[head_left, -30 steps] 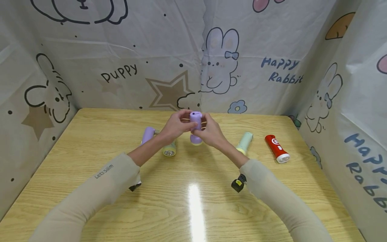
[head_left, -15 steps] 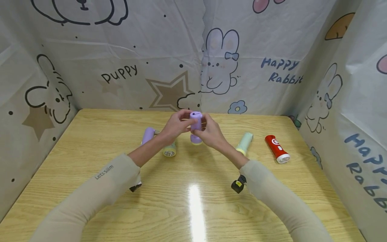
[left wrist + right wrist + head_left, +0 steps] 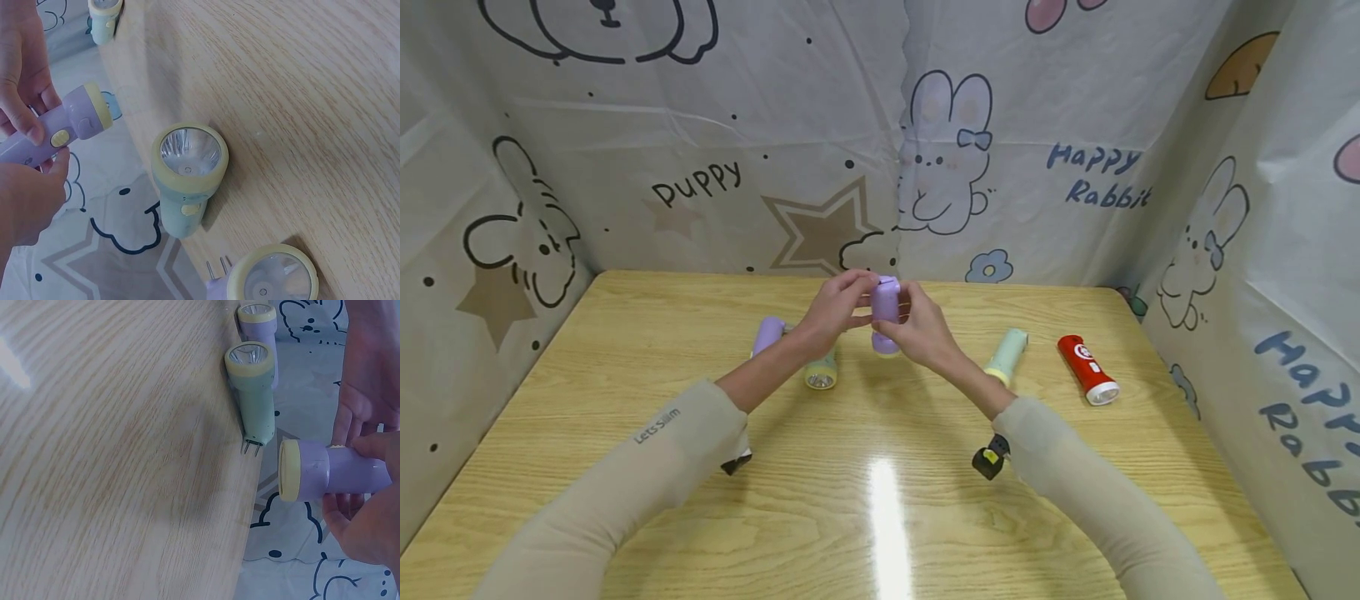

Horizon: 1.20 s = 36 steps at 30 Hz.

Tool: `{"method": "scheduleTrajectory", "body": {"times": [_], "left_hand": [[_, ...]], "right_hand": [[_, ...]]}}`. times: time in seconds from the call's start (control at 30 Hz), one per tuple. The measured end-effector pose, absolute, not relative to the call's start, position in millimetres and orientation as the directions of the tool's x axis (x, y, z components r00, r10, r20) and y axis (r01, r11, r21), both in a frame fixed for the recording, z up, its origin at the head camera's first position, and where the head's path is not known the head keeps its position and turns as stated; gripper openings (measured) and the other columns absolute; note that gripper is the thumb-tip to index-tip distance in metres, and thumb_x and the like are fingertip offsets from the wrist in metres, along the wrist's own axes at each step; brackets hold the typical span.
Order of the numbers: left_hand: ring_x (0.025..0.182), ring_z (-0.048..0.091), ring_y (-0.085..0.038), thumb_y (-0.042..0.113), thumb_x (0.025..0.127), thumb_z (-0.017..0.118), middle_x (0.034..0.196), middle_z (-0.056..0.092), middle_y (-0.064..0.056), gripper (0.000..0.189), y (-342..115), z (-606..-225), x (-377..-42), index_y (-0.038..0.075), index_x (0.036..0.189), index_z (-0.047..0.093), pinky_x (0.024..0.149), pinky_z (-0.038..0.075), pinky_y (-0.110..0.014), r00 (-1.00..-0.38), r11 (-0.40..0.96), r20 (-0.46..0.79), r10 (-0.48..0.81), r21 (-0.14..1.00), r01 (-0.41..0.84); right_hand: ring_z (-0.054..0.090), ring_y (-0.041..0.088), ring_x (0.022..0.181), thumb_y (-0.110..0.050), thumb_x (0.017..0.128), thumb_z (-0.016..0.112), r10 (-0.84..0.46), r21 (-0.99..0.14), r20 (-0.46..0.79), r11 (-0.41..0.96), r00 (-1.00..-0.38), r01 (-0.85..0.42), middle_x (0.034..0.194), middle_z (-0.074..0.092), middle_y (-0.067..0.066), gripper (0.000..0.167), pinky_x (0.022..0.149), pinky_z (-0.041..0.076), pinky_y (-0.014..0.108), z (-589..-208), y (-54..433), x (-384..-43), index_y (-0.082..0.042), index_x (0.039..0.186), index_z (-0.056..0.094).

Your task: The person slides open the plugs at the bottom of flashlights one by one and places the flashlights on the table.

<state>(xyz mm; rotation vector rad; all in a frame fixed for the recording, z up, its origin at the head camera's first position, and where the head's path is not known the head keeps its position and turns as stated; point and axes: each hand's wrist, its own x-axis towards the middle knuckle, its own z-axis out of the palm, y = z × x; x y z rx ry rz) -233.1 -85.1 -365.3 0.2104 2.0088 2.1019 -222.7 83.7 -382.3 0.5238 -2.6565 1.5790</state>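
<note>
Between both hands, a purple flashlight [image 3: 886, 302] with a yellow rim is held upright, lens end down, above the far part of the table. My right hand [image 3: 922, 323] grips its body, thumb across the near side. My left hand [image 3: 833, 310] holds it from the other side, with a fingertip at the top end. The left wrist view shows a yellow button on the flashlight [image 3: 59, 137] beside the fingers. Left of the hands lie a green flashlight [image 3: 821, 372] and another purple flashlight [image 3: 767, 335], each partly hidden by the left forearm in the head view.
Right of the hands, another green flashlight [image 3: 1009, 353] and a red flashlight [image 3: 1087, 369] with a white rim lie on the wooden table [image 3: 820, 517]. Printed cloth [image 3: 715, 225] hangs behind the table and along both sides. Metal prongs [image 3: 250, 447] stick out of a green flashlight.
My left thumb has drawn back from the flashlight's front, and a left fingertip has moved onto its top end. My right hand keeps its hold; the other flashlights have not moved.
</note>
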Motion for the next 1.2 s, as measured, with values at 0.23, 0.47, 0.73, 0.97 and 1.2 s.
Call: {"method": "scheduleTrajectory", "body": {"times": [0.23,0.47,0.73,0.97,1.2], "left_hand": [[0.119,0.056,-0.031,0.026,0.106,0.049,0.129,0.055,-0.016,0.037,-84.9,-364.7,-234.2,0.0,0.131,0.054,0.097,0.052,-0.042,-0.967,-0.045,-0.066,0.247,0.996,-0.08],[0.12,0.056,-0.033,0.022,0.105,0.049,0.129,0.055,-0.017,0.033,-85.4,-363.7,-235.6,-0.002,0.128,0.054,0.098,0.051,-0.043,-0.967,-0.066,-0.1,0.236,0.991,-0.119],[0.119,0.054,-0.033,0.018,0.105,0.046,0.125,0.054,-0.016,0.029,-86.5,-361.9,-235.0,-0.002,0.125,0.052,0.101,0.049,-0.045,-0.959,-0.109,-0.138,0.246,0.98,-0.169],[0.108,0.057,-0.028,0.017,0.105,0.046,0.116,0.054,-0.013,0.023,-86.2,-360.6,-235.4,0.0,0.118,0.053,0.099,0.05,-0.045,-0.958,-0.134,-0.163,0.237,0.971,-0.199],[0.104,0.057,-0.025,0.017,0.104,0.047,0.113,0.053,-0.011,0.021,-86.2,-362.0,-236.2,0.001,0.117,0.054,0.099,0.05,-0.045,-0.956,-0.156,-0.18,0.233,0.963,-0.22]], "right_hand": [[0.059,0.032,0.108,-0.005,0.088,0.074,-0.277,-0.849,0.176,0.443,-0.945,-0.288,0.121,0.057,0.021,0.056,0.093,0.053,0.041,-381.0,82.5,-221.8,0.006,0.135,0.044],[0.06,0.032,0.105,-0.003,0.086,0.075,-0.267,-0.853,0.164,0.444,-0.949,-0.273,0.118,0.058,0.02,0.055,0.091,0.054,0.04,-380.7,80.0,-221.9,0.004,0.132,0.046],[0.062,0.032,0.104,-0.005,0.086,0.076,-0.258,-0.844,0.162,0.463,-0.952,-0.269,0.119,0.059,0.02,0.057,0.089,0.055,0.04,-381.2,78.0,-221.7,0.003,0.134,0.046],[0.062,0.031,0.104,-0.005,0.086,0.077,-0.263,-0.837,0.17,0.47,-0.95,-0.28,0.119,0.06,0.019,0.056,0.089,0.054,0.04,-382.3,77.8,-222.0,0.002,0.132,0.048],[0.063,0.031,0.103,-0.006,0.086,0.077,-0.265,-0.83,0.173,0.479,-0.949,-0.285,0.118,0.061,0.019,0.054,0.089,0.054,0.041,-382.5,77.7,-222.1,0.002,0.131,0.049]]}}
